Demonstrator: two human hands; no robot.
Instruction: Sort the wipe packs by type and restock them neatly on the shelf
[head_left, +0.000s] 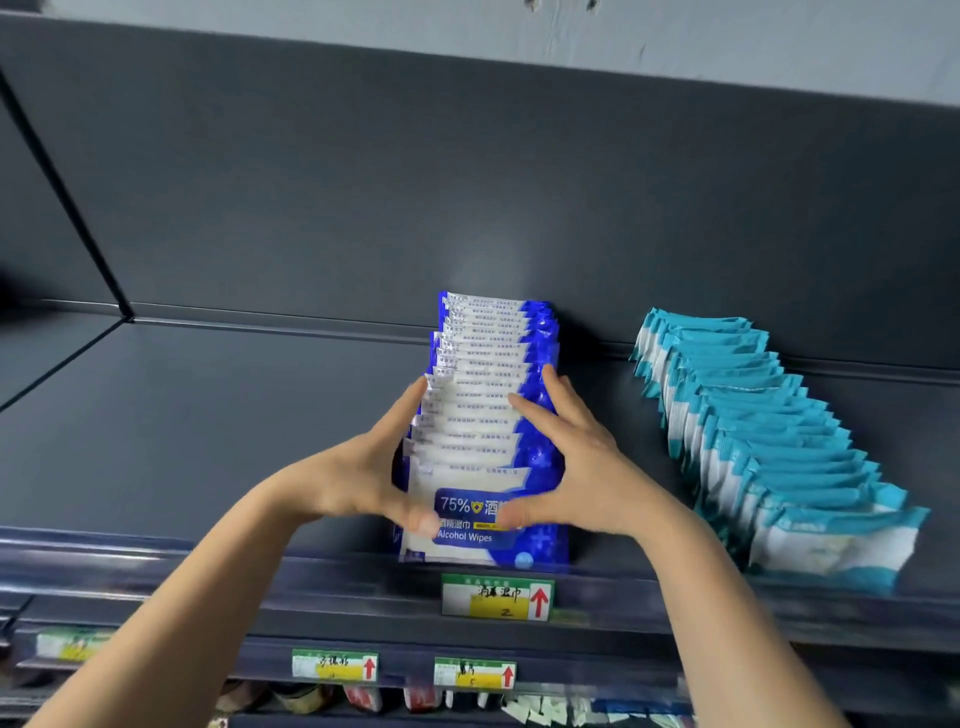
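A row of blue-and-white alcohol wipe packs (483, 384) stands upright on the dark grey shelf (208, 415), running from the front edge to the back panel. My left hand (363, 467) presses against the row's left side, thumb on the front pack's label. My right hand (566, 457) clasps the right side, fingers over the tops and thumb on the front pack. A second row of teal-and-white wipe packs (769, 436) leans in a slanted line further right, apart from both hands.
A price tag with a red arrow (496, 597) hangs on the shelf's front rail below the blue row. Lower shelves carry more tags (335, 665) and small goods. The shelf's left part is bare, ending at a divider (67, 208).
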